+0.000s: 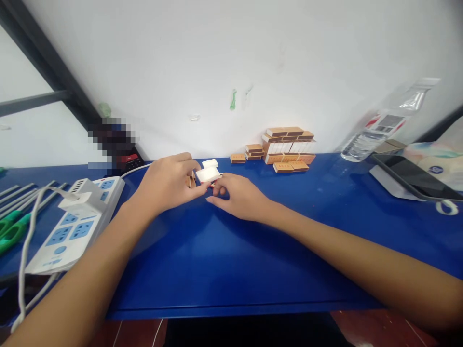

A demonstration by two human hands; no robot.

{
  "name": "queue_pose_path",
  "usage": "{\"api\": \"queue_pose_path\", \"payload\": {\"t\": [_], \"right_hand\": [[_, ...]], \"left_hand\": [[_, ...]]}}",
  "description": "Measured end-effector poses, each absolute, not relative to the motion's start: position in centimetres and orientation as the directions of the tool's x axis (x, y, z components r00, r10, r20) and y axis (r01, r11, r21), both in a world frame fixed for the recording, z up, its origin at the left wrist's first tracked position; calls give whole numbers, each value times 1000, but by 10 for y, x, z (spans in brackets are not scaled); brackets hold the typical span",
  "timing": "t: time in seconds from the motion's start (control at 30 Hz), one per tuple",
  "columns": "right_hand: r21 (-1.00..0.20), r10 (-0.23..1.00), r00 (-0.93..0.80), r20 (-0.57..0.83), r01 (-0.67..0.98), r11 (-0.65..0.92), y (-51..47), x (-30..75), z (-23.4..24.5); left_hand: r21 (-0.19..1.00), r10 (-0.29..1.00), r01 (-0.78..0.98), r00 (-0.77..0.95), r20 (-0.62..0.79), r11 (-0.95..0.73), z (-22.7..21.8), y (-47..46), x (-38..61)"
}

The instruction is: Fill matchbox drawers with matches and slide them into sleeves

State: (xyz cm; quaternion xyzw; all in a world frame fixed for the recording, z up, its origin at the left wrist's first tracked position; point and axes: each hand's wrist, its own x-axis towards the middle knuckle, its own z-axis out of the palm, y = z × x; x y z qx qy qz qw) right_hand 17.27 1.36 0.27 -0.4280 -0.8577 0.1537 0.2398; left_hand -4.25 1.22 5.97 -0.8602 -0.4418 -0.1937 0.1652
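A small white matchbox tray [208, 175] sits between my hands, its pale face up. My left hand [170, 179] curves round its left side, thumb along the front edge and forefinger behind. Brown matchboxes [191, 180] show partly beneath those fingers. Beyond it lies a second white piece [210, 164]. At the tray's right front corner is my right hand [240, 195], fingers curled and thumb a little apart. Small reddish bits show by its fingertips; whatever they grip is too small to make out.
Stacked matchboxes [287, 144] stand against the wall, with smaller piles [254, 152] to their left. A power strip [77, 231] with cables and green-handled scissors [14, 229] are at left. A tilted water bottle [387, 120] and a phone [415, 174] occupy the right of the blue table [231, 270].
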Motion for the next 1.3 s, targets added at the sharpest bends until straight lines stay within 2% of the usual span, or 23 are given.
{"api": "queue_pose_path", "payload": {"t": [0.2,0.27,0.33,0.43,0.53,0.67,0.8,0.93,1.03,1.1,1.23,1.3], "right_hand": [[-359,901,-433,19,838,411,5,171,14],[-375,908,-420,3,841,390,1,185,18],[-416,851,-517,88,757,503,1,200,20],[-435,651,-735,190,531,727,6,214,16],[-428,571,-794,208,451,783,14,216,7],[-369,644,-741,191,554,746,20,213,0],[-281,714,-687,132,665,692,20,220,2],[-320,753,-658,18,709,628,19,232,11],[-330,759,-651,-25,722,608,21,241,19],[-318,783,-621,37,736,598,23,244,23],[-365,795,-540,275,707,606,22,240,28],[-404,785,-538,308,673,620,18,233,28]], "left_hand": [[-72,727,825,531,435,-560,59,10,-39],[-42,732,801,566,380,-597,58,9,-37],[2,736,792,566,372,-610,58,9,-36],[33,739,791,556,380,-611,55,11,-37],[24,735,776,587,340,-630,51,14,-38],[47,756,804,534,379,-592,48,15,-37],[53,733,765,592,335,-642,50,16,-37],[84,761,824,471,447,-560,52,16,-39],[87,756,778,570,322,-623,48,14,-35],[91,765,775,587,265,-626,43,13,-30],[120,772,775,577,268,-621,35,9,-22],[132,753,748,613,239,-650,32,7,-19]]}}
